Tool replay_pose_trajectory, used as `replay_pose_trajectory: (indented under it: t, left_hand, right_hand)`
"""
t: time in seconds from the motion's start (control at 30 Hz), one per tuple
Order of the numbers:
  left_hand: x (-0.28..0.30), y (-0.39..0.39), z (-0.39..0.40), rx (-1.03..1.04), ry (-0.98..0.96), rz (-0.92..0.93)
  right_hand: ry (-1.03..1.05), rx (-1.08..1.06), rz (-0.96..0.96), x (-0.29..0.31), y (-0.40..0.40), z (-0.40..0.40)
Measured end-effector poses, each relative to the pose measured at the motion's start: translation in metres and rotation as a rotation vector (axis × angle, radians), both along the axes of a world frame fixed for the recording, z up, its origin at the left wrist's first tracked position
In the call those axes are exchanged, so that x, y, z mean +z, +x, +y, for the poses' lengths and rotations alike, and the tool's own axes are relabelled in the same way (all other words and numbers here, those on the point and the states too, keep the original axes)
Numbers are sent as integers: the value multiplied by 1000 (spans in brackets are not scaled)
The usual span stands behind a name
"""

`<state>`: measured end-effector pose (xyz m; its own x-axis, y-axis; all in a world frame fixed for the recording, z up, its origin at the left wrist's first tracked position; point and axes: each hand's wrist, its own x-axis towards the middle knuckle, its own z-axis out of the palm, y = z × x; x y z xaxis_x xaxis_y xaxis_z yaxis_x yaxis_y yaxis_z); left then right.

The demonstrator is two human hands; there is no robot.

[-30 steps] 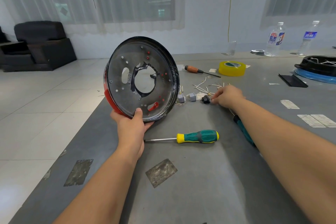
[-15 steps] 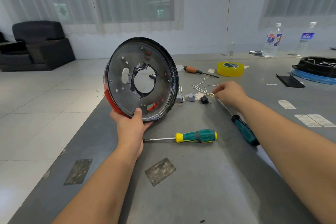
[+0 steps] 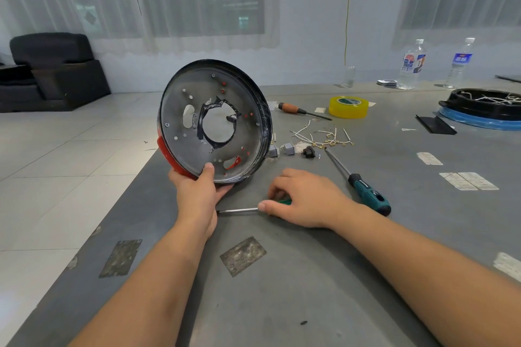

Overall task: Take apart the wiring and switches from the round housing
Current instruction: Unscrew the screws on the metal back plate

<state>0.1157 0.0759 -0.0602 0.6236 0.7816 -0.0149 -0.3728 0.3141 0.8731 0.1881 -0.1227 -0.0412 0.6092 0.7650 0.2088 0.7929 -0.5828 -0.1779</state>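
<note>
Now the left hand (image 3: 197, 191) grips the round housing (image 3: 214, 121) upright at its bottom rim; right hand (image 3: 303, 200) curls over the green-handled screwdriver (image 3: 253, 207), shaft lying L-R on the table (image 3: 310, 276), tip twd the left hand.

Two bare forearms in view, no sleeves, watch or rings visible. Left hand (image 3: 197, 194) and right hand (image 3: 306, 200) ungloved; short, plain thumbnails. No markings.
</note>
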Motion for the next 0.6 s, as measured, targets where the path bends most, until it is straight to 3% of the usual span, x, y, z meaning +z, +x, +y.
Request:
replay_pose_trajectory:
  t: [0.4,0.5,0.6]
  left_hand:
    - [4,-8,11,-118,-93,-6]
    - [5,-13,16,-175,-168,-3]
    - [6,-16,17,-208,-162,13]
  right_hand:
    - [-80,201,-251,-4,8,-10]
    - [103,108,-156,-4,11,-11]
    - [436,-8,112,-7,13,0]
